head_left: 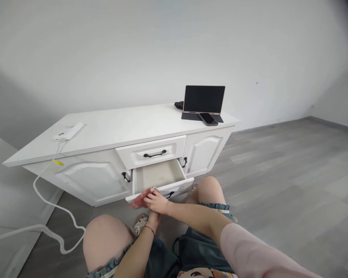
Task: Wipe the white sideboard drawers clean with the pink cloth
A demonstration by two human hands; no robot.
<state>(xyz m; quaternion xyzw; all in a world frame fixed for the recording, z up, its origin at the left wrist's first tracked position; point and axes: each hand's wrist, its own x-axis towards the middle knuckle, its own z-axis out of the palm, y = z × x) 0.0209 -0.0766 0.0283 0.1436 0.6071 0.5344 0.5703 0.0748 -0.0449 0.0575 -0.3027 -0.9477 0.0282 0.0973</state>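
Note:
A pink cloth [141, 198] is bunched at the left part of the front panel of the lower drawer [159, 173], which is pulled out. My right hand [157, 202] is closed on the cloth, its fingers bent over the near end. Beneath it is my left hand [154, 219], with a red string bracelet at the wrist. The right hand covers its fingers, so their grip does not show. The drawer's dark handle [170, 194] lies just right of my hands, and its pale bottom shows a few faint marks.
The white cabinet [118, 125] stands against the wall, its upper drawer [153, 152] closed. On top are a tablet [204, 99], a phone [208, 119], a dark folded item [178, 105] and a white power strip [68, 132]. Its cord [53, 204] hangs down left of my knees.

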